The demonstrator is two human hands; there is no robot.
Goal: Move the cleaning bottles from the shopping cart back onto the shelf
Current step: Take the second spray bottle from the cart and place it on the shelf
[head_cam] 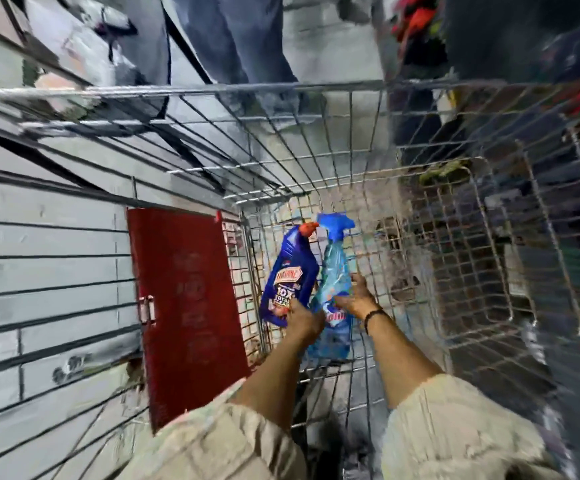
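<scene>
Two cleaning bottles lie side by side in the wire shopping cart, near its left wall. The dark blue bottle has a red cap and a label reading 10X. To its right is a light blue spray bottle with a blue trigger head. My left hand grips the lower end of the dark blue bottle. My right hand, with a black band on the wrist, is closed around the middle of the spray bottle. Both arms reach down into the cart.
A red flap hangs on the cart's left side. Beyond the cart's far rim stands a person in blue jeans. Red and dark goods sit at the upper right. Pale floor tiles show through the wires.
</scene>
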